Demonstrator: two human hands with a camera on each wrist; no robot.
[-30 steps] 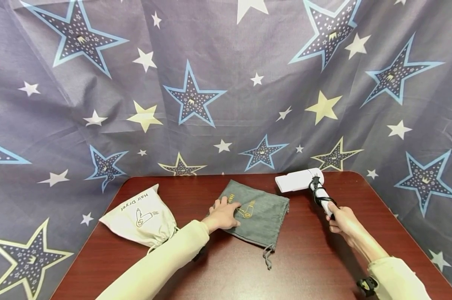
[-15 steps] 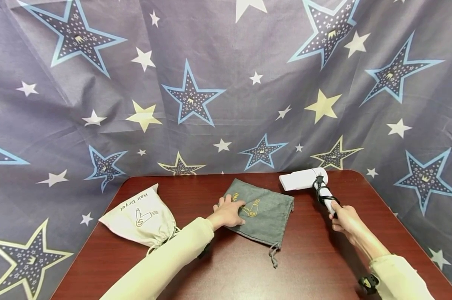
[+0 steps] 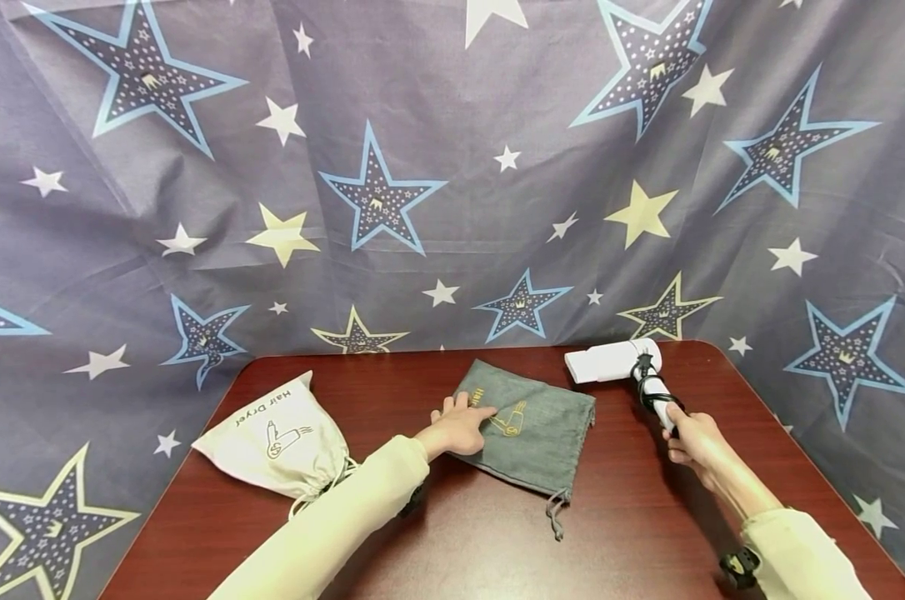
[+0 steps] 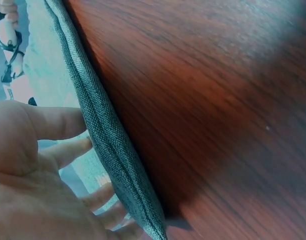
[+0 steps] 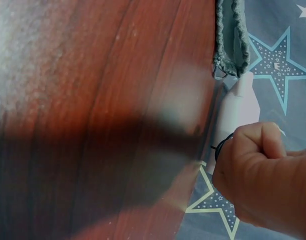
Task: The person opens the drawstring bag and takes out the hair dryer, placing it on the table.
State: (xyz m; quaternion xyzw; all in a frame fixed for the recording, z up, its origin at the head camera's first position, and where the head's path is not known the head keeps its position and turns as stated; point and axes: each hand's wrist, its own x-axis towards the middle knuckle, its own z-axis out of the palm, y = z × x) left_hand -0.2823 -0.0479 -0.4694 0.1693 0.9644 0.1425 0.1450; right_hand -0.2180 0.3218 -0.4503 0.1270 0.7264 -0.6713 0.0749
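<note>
A grey drawstring bag point(image 3: 542, 442) printed with a yellow hair dryer outline lies flat mid-table, its cord end hanging toward the front right. On its left part rests my left hand point(image 3: 458, 427), fingers spread over the cloth. In the left wrist view, the fingers point(image 4: 63, 150) reach past the bag's seamed edge point(image 4: 105, 125) onto its top. My right hand point(image 3: 696, 442) grips the handle of a white hair dryer point(image 3: 610, 360), its nozzle pointing left. A black cord point(image 3: 651, 392) is wound around that handle. The right wrist view shows curled fingers point(image 5: 248, 155) hiding most of the handle.
A cream drawstring bag point(image 3: 280, 437) labelled "Hair Dryer" lies at the left of the dark red wooden table point(image 3: 497, 550), partly behind the left sleeve point(image 3: 347, 517). Behind the table's back edge hangs a grey star-patterned cloth point(image 3: 422, 167).
The grey bag has slid slightly right with my left hand on it. My right hand and the hair dryer have shifted a little right too.
</note>
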